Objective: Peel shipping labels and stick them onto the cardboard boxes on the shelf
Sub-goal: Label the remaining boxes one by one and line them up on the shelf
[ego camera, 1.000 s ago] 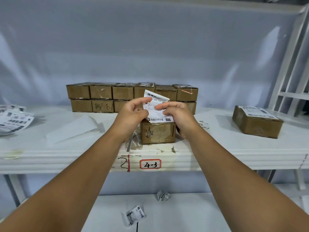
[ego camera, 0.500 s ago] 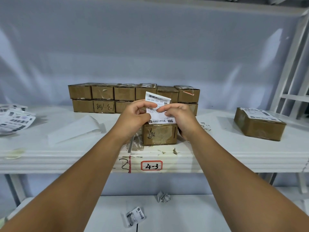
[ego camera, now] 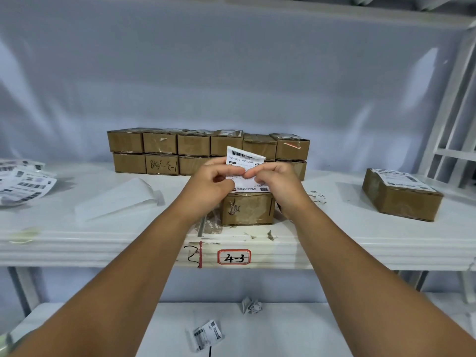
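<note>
Shelving first: a white shelf point(ego camera: 77, 235) carries a single cardboard box point(ego camera: 247, 210) at its front edge, and everything else is placed from that box. Behind it stands a row of cardboard boxes point(ego camera: 159, 150), stacked two high. Well to its right lies a flatter box point(ego camera: 401, 199) with a label already on top. To its left lies a white backing sheet point(ego camera: 116, 199), and farther left a loose pile of labels point(ego camera: 23, 184).

Directly above the box the hands meet. The left hand point(ego camera: 211, 184) and the right hand point(ego camera: 280, 184) each pinch the shipping label point(ego camera: 244, 161) between thumb and forefinger, with the other fingers curled. The label stands upright, barcode at the top, its lower edge just over the box's top — touching or not, I cannot tell.

Below the box a "4-3" tag point(ego camera: 234, 257) sits on the shelf's lip — lower still lie a crumpled paper point(ego camera: 251, 304) and a printed scrap point(ego camera: 207, 334).
</note>
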The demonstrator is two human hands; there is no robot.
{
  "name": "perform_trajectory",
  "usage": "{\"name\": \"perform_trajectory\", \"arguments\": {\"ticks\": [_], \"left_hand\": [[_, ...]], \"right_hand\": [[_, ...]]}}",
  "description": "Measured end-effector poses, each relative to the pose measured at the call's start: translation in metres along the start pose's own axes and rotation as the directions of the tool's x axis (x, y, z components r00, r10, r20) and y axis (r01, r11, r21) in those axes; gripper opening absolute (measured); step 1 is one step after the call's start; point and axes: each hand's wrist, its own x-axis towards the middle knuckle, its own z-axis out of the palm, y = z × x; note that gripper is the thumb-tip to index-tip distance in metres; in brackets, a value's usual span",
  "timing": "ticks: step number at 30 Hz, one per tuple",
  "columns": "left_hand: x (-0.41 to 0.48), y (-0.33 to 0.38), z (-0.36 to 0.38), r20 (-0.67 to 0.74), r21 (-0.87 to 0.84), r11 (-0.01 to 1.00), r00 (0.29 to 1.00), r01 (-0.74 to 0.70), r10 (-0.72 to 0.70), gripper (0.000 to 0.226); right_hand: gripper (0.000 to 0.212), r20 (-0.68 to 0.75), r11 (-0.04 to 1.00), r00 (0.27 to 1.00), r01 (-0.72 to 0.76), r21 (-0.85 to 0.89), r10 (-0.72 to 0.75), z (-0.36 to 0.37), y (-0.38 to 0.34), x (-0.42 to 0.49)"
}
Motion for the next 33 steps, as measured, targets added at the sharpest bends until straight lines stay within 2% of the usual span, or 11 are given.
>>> {"name": "perform_trajectory", "arguments": {"ticks": [5,10,16,19,22,24,29,33], "left_hand": [[0.002,-0.005,0.001,0.085,0.023,0.998,0.995,0.058,-0.060,0.037],[0.007,-0.019,0.000,0.072,0.093,0.989,0.990,0.116,-0.123,0.051],[0.002,-0.009,0.002,0.030,0.239,0.964,0.991,0.117,-0.128,0.041],[0.001,-0.006,0.003,0.010,0.257,0.959,0.992,0.117,-0.124,0.041],[0.000,-0.008,0.001,0.010,0.244,0.962,0.992,0.121,-0.127,0.041],[-0.001,-0.007,0.001,0.021,0.252,0.962,0.993,0.108,-0.117,0.042],[-0.001,-0.006,0.001,0.039,0.250,0.961,0.991,0.117,-0.131,0.043],[-0.001,-0.005,0.003,0.026,0.216,0.969,0.992,0.116,-0.125,0.037]], "right_hand": [[0.032,-0.019,0.998,0.999,0.030,-0.063,-0.032,0.002,0.001,0.001],[0.022,-0.045,0.994,0.999,0.026,-0.108,-0.031,0.004,0.003,0.003],[0.021,-0.069,0.979,0.996,0.045,-0.199,-0.060,0.004,0.008,0.006],[0.017,-0.098,0.971,0.995,-0.011,-0.240,-0.013,0.006,0.010,0.008],[0.011,-0.063,0.986,0.997,-0.044,-0.161,0.034,0.005,0.007,0.007],[0.019,-0.051,0.991,0.997,-0.061,-0.119,0.056,0.001,0.006,0.007],[0.020,-0.035,0.986,0.986,-0.161,0.036,0.162,-0.002,0.006,0.006],[0.011,-0.020,0.963,0.971,-0.232,0.135,0.237,-0.001,0.004,0.005]]}}
